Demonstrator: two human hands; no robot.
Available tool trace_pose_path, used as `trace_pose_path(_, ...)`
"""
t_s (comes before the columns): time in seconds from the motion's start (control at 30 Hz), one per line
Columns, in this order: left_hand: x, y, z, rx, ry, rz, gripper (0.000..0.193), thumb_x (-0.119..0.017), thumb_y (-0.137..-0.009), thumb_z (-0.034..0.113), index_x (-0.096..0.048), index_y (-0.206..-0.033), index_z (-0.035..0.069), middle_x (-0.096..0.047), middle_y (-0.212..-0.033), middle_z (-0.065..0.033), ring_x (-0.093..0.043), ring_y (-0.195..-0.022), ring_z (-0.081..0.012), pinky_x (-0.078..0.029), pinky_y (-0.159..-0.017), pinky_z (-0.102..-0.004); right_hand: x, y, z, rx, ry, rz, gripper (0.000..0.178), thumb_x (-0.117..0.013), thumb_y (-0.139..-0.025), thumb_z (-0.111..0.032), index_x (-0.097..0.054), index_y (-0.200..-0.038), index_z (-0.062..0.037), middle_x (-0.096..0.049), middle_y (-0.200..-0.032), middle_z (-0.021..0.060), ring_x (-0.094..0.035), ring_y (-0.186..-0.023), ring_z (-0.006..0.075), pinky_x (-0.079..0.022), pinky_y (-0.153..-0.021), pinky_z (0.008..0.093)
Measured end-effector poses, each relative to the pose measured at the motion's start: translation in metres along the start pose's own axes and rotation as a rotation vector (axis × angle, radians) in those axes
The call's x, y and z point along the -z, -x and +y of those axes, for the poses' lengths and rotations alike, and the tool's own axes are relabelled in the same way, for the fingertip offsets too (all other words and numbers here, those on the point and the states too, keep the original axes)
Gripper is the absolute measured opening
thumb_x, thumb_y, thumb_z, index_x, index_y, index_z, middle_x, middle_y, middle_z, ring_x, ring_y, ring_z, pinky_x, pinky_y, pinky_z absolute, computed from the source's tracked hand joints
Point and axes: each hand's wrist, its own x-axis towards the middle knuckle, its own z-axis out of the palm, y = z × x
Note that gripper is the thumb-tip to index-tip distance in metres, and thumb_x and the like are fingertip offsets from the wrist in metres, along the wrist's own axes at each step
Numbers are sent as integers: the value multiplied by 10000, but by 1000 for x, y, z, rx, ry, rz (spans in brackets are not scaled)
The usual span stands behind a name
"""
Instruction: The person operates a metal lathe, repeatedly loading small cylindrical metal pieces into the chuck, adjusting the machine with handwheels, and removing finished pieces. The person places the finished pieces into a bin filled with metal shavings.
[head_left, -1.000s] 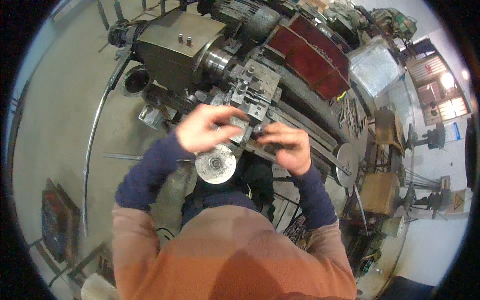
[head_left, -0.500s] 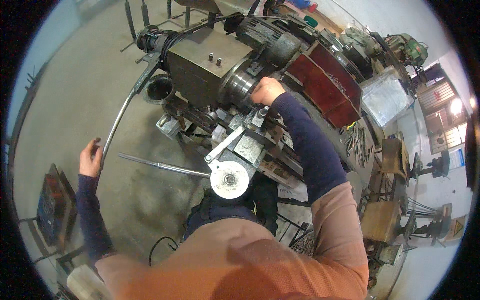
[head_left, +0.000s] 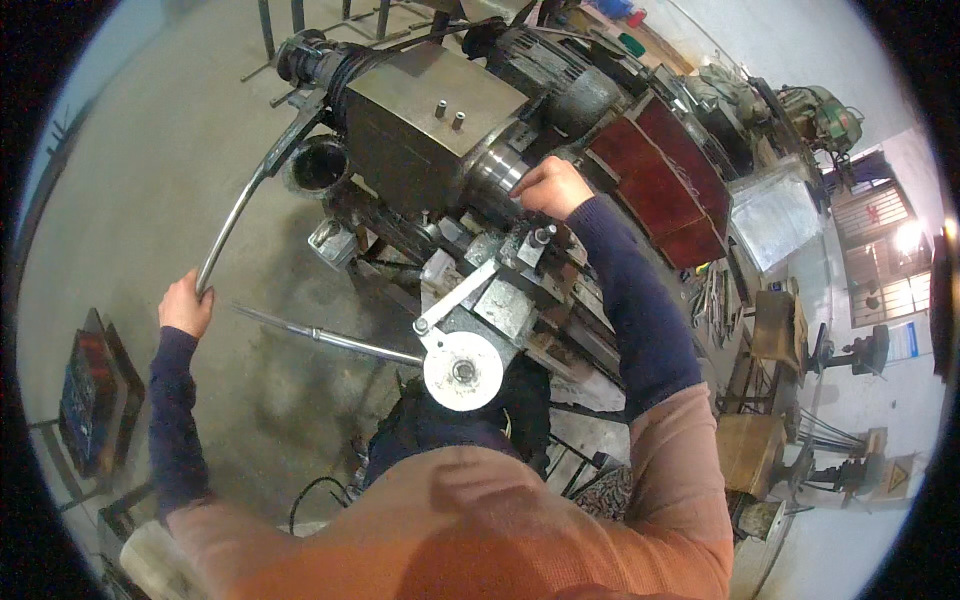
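At the left, my left hand (head_left: 186, 304) is closed around the lower end of a long curved metal lever (head_left: 234, 222), which runs up to the far end of a lathe (head_left: 425, 100). My right hand (head_left: 556, 189) is at the bright round chuck (head_left: 497, 170) on the lathe's headstock. Its fingers are bent and pressed together against the chuck's front; anything between them is hidden. Just below that hand stands the tool post (head_left: 536, 245) on the carriage. Nearer to me is a pale round disc (head_left: 462, 371), with a second metal rod (head_left: 350, 344) reaching left from it.
A motor (head_left: 550, 80) sits behind the headstock, and a dark red tray (head_left: 665, 180) lies to its right. Several hand tools (head_left: 712, 300) rest beyond my right arm. A dark box (head_left: 98, 400) stands on the floor at the left. Bench machines (head_left: 850, 355) line the right wall.
My left hand, looser beside the lever before, has closed on its end. The right hand stays at the chuck. The whole view has shifted slightly.
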Motion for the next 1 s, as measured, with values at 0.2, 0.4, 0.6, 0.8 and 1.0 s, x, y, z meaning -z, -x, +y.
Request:
trace_pose_path(0.2,1,-121,-104,296,-301,17,301,-550,-789,148,-612,-1083,151,-609,-1084,-93,-585,-995,-267,-478,-833,-393,-3,2,-9,-181,-124,81,185,-615,-574,-203,-671,-672,-56,-627,-646,136,-599,-595,313,-480,-593,366)
trace_pose_path(0.4,7,-185,-101,585,-204,-5,260,-552,-825,205,-608,-1062,112,-599,-1127,-105,-570,-1048,-295,-470,-848,-413,-6,2,-5,-227,-93,158,261,-605,-587,-228,-695,-738,-36,-622,-622,150,-606,-569,224,-470,-582,314)
trace_pose_path(0.6,-21,-184,-56,-36,168,306,405,-578,-744,109,-548,-1147,82,-569,-1141,-129,-552,-1048,-278,-444,-877,-383,-1,5,-13,-206,-70,183,253,-617,-591,-245,-696,-740,-56,-632,-680,161,-621,-628,278,-489,-626,347)
trace_pose_path(0.8,-164,-172,75,-32,521,-444,447,-678,-690,310,-615,-1033,30,-649,-905,-170,-631,-834,-290,-495,-737,-359,19,70,7,-53,-76,490,306,-617,-585,-203,-696,-856,-86,-643,-826,151,-602,-775,310,-485,-725,356)
trace_pose_path(1.0,-184,-152,140,-479,-274,-364,266,-581,-784,254,-604,-989,87,-648,-904,-137,-629,-877,-257,-484,-729,-417,27,251,42,-341,-74,614,324,-560,-586,-97,-663,-883,-23,-643,-842,138,-598,-783,251,-468,-740,328)
